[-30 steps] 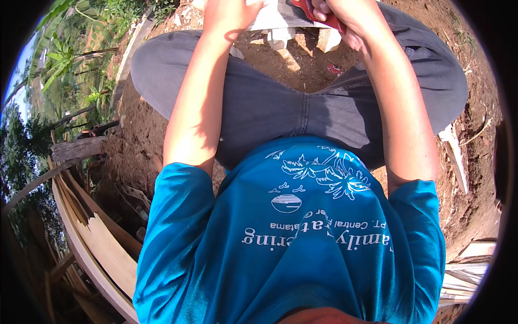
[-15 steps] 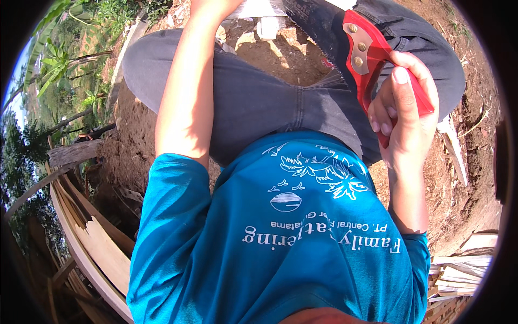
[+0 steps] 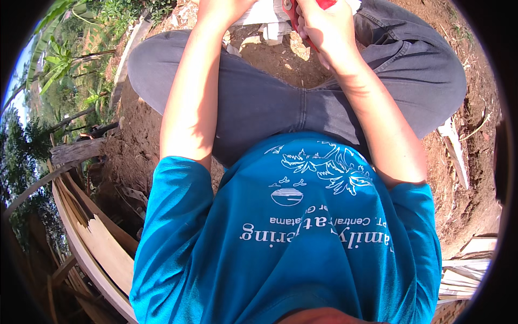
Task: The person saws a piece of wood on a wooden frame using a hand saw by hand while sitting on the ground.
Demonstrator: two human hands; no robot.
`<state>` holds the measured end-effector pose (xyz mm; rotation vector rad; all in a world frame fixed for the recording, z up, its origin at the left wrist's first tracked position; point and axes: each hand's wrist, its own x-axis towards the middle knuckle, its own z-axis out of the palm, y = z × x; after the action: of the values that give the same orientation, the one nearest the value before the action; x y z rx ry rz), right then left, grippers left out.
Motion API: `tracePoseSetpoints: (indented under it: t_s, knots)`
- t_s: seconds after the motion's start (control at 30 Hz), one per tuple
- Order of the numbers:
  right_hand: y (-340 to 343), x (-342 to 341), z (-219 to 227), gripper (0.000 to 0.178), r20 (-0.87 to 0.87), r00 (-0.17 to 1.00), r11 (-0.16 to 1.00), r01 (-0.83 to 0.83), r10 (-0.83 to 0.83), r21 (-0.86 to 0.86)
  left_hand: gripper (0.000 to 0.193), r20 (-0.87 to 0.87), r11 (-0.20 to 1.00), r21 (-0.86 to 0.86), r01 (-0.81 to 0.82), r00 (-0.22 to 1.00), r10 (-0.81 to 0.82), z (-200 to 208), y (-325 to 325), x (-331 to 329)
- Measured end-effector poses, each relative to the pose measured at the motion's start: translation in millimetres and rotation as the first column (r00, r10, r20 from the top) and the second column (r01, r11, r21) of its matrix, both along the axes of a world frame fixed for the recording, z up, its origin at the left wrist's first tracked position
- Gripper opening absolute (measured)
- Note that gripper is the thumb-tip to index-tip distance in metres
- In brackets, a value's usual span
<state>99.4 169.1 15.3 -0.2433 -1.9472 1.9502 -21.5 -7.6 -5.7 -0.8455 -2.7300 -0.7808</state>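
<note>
At the upper edge, my right hand (image 3: pixel 330 33) is wrapped round the red handle of a handsaw (image 3: pixel 290 11); the blade is hidden or past the picture's edge. My left hand (image 3: pixel 225 9) is beside a pale, brightly lit piece of wood (image 3: pixel 258 14), and its fingers are cut off by the upper edge. Whether it grips the wood does not show. The saw's handle is close over the right part of this wood. A pale wooden block (image 3: pixel 274 33) juts toward me from beneath it.
My crossed legs in dark trousers (image 3: pixel 259 89) frame bare brown soil (image 3: pixel 270 56). Long split planks (image 3: pixel 105 245) lean at the lower left near a weathered log (image 3: pixel 78 151). Pale wooden strips (image 3: pixel 467 275) lie stacked at the lower right, and a splintered piece (image 3: pixel 454 151) lies by my right knee.
My right hand has carried the saw forward and to the left, from above my right thigh to the pale wood. My left arm has shifted slightly to the right.
</note>
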Motion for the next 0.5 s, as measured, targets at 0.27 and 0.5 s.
tracePoseSetpoints:
  t_s: [0.27,0.5]
  knots:
    - [5.0,8.0,25.7,0.017,0.140,0.983,0.947,-0.070,0.118,-0.313,0.015,-0.045,0.999,0.016,0.044,0.998,-0.043,8.2,6.3,9.5]
    - [25.2,-45.0,45.8,0.020,0.241,0.901,0.917,-0.293,0.360,-0.272,0.018,-0.199,0.999,-0.031,0.029,0.979,-0.035,7.7,4.8,12.5]
